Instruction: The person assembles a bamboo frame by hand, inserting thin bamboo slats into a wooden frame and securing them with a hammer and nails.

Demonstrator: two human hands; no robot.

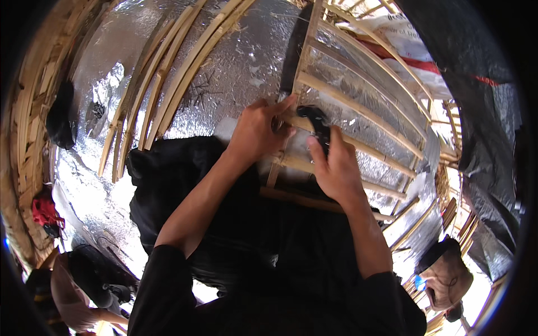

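A bamboo frame (358, 103), several split slats across thin side rails, lies before me with its near end at my lap. My left hand (258, 133) is closed at its left rail, forefinger and thumb on either side of a slat's end; whether a nail is between them cannot be made out. In my right hand (338, 171) is a black hammer (319, 123), gripped with the thumb along the handle. Its head, slightly blurred, is just right of my left fingers, over the slat. A long dark flat piece (292, 56) lies along the rail's far part.
Loose split bamboo strips (176, 70) lie at the left on a shiny silver sheet (241, 61). Dark plastic sheeting (476, 106) hangs at the right. A person (70, 285) is at the lower left; a brown shoe-like thing (448, 277) shows at the lower right.
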